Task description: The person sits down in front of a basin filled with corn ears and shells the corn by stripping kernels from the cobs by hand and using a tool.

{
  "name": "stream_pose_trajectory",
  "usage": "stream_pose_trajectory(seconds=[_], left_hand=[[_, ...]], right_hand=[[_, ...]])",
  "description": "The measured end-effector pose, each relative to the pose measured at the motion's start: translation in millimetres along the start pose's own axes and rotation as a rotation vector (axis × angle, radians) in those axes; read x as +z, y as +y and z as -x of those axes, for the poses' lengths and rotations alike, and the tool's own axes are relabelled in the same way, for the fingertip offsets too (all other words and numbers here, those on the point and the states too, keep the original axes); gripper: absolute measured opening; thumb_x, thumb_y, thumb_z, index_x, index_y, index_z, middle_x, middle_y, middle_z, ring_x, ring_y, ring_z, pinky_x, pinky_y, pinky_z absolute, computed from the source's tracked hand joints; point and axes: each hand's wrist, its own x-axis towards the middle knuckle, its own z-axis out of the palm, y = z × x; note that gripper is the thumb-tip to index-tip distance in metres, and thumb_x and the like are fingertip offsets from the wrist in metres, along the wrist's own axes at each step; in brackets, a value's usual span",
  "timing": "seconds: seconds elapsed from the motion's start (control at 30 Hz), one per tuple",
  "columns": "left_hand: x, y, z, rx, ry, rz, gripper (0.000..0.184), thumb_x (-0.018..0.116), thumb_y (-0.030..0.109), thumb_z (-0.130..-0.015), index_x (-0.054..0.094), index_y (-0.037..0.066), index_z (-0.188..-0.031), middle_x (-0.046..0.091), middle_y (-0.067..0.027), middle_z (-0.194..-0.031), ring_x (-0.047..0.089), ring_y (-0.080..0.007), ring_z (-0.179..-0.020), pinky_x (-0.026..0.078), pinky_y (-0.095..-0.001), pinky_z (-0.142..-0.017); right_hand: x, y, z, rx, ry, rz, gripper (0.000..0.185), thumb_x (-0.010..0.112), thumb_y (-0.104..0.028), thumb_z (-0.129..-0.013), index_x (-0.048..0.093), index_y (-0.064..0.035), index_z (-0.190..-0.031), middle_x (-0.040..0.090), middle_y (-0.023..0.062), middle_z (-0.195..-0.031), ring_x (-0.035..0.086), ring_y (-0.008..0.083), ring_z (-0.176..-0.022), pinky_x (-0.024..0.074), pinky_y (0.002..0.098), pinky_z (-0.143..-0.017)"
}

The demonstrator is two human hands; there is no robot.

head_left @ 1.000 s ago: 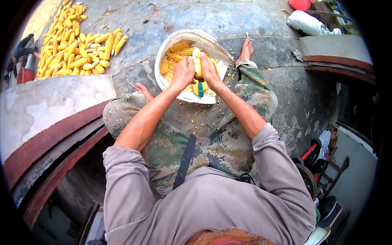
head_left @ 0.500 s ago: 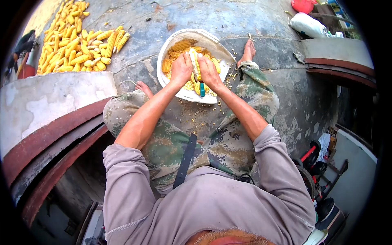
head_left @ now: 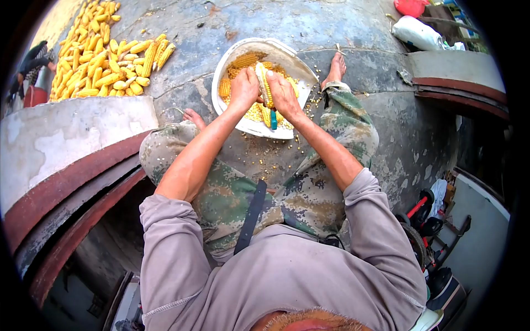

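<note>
Over a white basin point(head_left: 216, 91), my left hand point(head_left: 244, 90) and my right hand point(head_left: 283, 98) are both closed on one corn cob point(head_left: 264, 85). The cob is tilted; a pale strip without kernels shows along it. My left fingers press its left side, while my right thumb lies along the right. Loose kernels point(head_left: 252, 113) and several more cobs point(head_left: 245, 59) fill the basin below. A green tool end point(head_left: 273, 119) pokes up just under my hands, its other part hidden.
A large heap of yellow cobs point(head_left: 94, 60) lies on the concrete at upper left. Beyond it, a person point(head_left: 34, 63) is at the left edge. Kernels are scattered around the basin and between my feet. Low ledges point(head_left: 77, 138) flank me; a white sack point(head_left: 417, 34) lies at upper right.
My hands and the cob have shifted very slightly, the cob's lower end a little leftward. At the far left, the other person's arm has moved. The basin stays in place.
</note>
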Motion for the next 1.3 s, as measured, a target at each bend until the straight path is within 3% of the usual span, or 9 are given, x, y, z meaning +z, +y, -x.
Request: stream_pose_trajectory(seconds=[0.17, 0.27, 0.43, 0.57, 0.73, 0.8, 1.0, 1.07, 1.3], left_hand=[[4.8, -34.2, -19.5, 0.184, 0.101, -0.142, 0.037, 0.049, 0.026, -0.101, 0.062, -0.007, -0.112, 0.063, -0.0152, -0.099, 0.069, -0.0254, -0.087, 0.064, -0.0338, -0.059], [5.9, -36.6, -20.2, 0.315, 0.114, -0.299, 0.04, 0.049, 0.028, -0.1, 0.063, -0.007, -0.114, 0.063, -0.0118, -0.094, 0.067, -0.0246, -0.089, 0.063, -0.0335, -0.06], [4.6, 5.6, 12.6, -0.068, -0.196, 0.065, 0.052, 0.045, 0.045, -0.103, 0.059, -0.004, -0.112, 0.062, -0.0133, -0.085, 0.066, -0.0195, -0.07, 0.059, -0.0329, -0.055], [12.3, 11.8, 26.9, 0.062, -0.219, -0.091, 0.061, 0.043, 0.055, -0.102, 0.054, -0.005, -0.113, 0.06, -0.0118, -0.071, 0.065, -0.0189, -0.055, 0.057, -0.0332, -0.049], [28.6, -23.0, 20.3, 0.36, -0.01, -0.258, 0.044, 0.045, 0.042, -0.105, 0.051, -0.002, -0.104, 0.061, -0.0197, -0.062, 0.065, -0.0322, -0.049, 0.051, -0.0416, -0.043], [25.8, -25.4, 16.7, 0.341, 0.011, -0.257, 0.043, 0.044, 0.04, -0.105, 0.051, -0.002, -0.104, 0.061, -0.02, -0.063, 0.064, -0.0325, -0.048, 0.051, -0.042, -0.043], [22.4, -14.2, 22.6, 0.329, 0.062, -0.219, 0.041, 0.043, 0.038, -0.106, 0.053, -0.001, -0.099, 0.061, -0.0187, -0.063, 0.063, -0.0295, -0.045, 0.051, -0.0408, -0.039], [18.6, 1.4, 29.0, 0.137, -0.029, 0.136, 0.047, 0.042, 0.042, -0.106, 0.055, -0.002, -0.101, 0.061, -0.0146, -0.064, 0.064, -0.0245, -0.046, 0.053, -0.0367, -0.042], [16.3, 17.4, 35.0, 0.061, -0.27, 0.035, 0.057, 0.042, 0.048, -0.105, 0.053, -0.005, -0.121, 0.063, -0.0138, -0.074, 0.064, -0.0192, -0.052, 0.055, -0.0308, -0.048]], right_hand=[[-11.6, 14.8, -11.6, 0.086, 0.006, -0.128, 0.053, 0.043, -0.045, -0.104, 0.063, 0.0043, -0.101, 0.065, 0.0085, -0.084, 0.057, 0.0162, -0.077, 0.0475, 0.0345, -0.072], [-15.6, 16.3, -11.4, 0.155, 0.01, -0.308, 0.049, 0.043, -0.045, -0.105, 0.064, -0.0024, -0.093, 0.06, 0.0038, -0.075, 0.055, 0.0112, -0.063, 0.0437, 0.0294, -0.052], [-18.4, 21.3, -17.4, 0.179, 0.053, -0.375, 0.049, 0.043, -0.046, -0.105, 0.063, -0.0021, -0.094, 0.059, 0.0047, -0.071, 0.055, 0.0134, -0.057, 0.0435, 0.0306, -0.047], [-17.9, 22.5, -17.7, 0.235, 0.092, -0.339, 0.053, 0.042, -0.047, -0.105, 0.063, 0.0005, -0.095, 0.06, 0.0074, -0.071, 0.057, 0.0159, -0.056, 0.0449, 0.0324, -0.047], [-10.4, 19.2, -11.7, 0.054, 0.132, -0.087, 0.059, 0.04, -0.049, -0.105, 0.063, 0.004, -0.094, 0.061, 0.0124, -0.071, 0.06, 0.02, -0.057, 0.0466, 0.0357, -0.047], [-9.9, 16.2, -8.2, 0.168, 0.072, -0.16, 0.061, 0.039, -0.049, -0.105, 0.063, 0.0053, -0.092, 0.063, 0.0157, -0.073, 0.06, 0.0218, -0.059, 0.0474, 0.0375, -0.051], [-3.3, 37.7, -16.9, 0.07, 0.125, -0.167, 0.058, 0.039, -0.048, -0.105, 0.065, 0.0017, -0.089, 0.064, 0.012, -0.073, 0.058, 0.0187, -0.061, 0.0463, 0.0346, -0.055], [-7.9, 29.4, -14.9, 0.114, 0.092, -0.248, 0.057, 0.039, -0.048, -0.105, 0.065, 0.0002, -0.089, 0.063, 0.0102, -0.073, 0.059, 0.0177, -0.06, 0.0463, 0.0338, -0.053], [-20.6, 19.0, -20.6, 0.259, 0.141, -0.404, 0.054, 0.042, -0.049, -0.104, 0.063, -0.0011, -0.09, 0.061, 0.006, -0.071, 0.058, 0.0154, -0.051, 0.0465, 0.0293, -0.044]])
